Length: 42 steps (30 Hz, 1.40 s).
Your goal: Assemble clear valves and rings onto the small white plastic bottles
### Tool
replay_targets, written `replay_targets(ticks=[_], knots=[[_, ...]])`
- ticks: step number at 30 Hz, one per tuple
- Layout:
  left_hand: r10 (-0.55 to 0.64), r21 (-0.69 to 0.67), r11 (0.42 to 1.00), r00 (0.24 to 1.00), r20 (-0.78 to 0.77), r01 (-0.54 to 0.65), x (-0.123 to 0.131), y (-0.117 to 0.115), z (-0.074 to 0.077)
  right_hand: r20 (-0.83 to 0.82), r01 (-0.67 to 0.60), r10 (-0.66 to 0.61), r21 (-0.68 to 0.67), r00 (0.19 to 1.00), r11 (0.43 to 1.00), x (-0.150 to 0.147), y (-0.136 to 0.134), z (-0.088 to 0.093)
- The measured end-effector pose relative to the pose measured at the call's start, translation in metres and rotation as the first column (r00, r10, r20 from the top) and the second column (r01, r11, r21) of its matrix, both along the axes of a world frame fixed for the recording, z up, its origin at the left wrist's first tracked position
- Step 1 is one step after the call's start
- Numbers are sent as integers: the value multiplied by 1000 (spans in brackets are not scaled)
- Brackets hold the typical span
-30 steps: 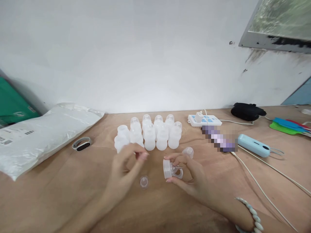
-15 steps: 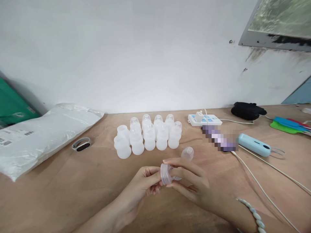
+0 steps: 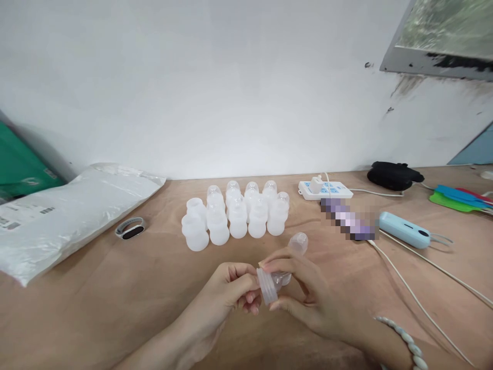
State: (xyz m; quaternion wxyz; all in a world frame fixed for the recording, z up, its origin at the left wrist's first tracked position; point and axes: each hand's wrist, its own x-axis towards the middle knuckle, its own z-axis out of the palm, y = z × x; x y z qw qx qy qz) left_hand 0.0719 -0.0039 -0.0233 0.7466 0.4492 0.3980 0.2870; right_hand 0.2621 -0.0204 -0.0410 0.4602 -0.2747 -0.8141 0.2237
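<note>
A translucent ribbed bottle collar (image 3: 267,286) is between my hands, above the near part of the table. My right hand (image 3: 304,290) grips its rim, thumb below and fingers above. From the other side, my left hand (image 3: 234,290) pinches at the collar's open end, its thumb against the edge; whether those fingers hold a smaller part inside is hidden. Clear plastic (image 3: 283,279) shows behind the collar, partly covered by my right fingers. A clear dome cap (image 3: 299,242) lies just beyond my right hand. Several milky baby bottles (image 3: 238,223) stand ahead, most with clear domes on top.
Two open-necked bottles (image 3: 196,234) stand at the group's left end. Further left are a fitness band (image 3: 131,229) and a white plastic parcel (image 3: 77,210). On the right lie a power strip (image 3: 334,190), a pixelated purple object (image 3: 348,220), a light-blue device (image 3: 404,229) and cables.
The collar has tilted and shifted slightly right and down in my fingers. My right fingers have moved from the clear part behind it to its rim. The bottles stand unchanged.
</note>
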Motion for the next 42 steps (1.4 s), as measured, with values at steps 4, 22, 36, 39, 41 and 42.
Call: replay_targets(ticks=[4,22,36,39,41,42], knots=[[-1,56,998,998,-60,5,1,-2,7,-96,-23,18,-47,995,999,-1,-2,-4],[365,492,848,889,-277,-196,-65,27,-17,282,265,-307,178,909,948,30,34,-14],[253,573,648,568,-783,502,-69,30,-35,679,33,-100,111,728,993,25,25,2],[321,578,589,493,-809,565,-71,31,-39,652,-50,-36,113,757,992,16,21,-8],[351,586,570,475,-807,575,-72,32,-41,677,-82,-8,101,736,992,11,21,-15],[371,598,560,472,-800,574,-72,31,-41,693,-83,-5,93,721,992,11,21,-17]])
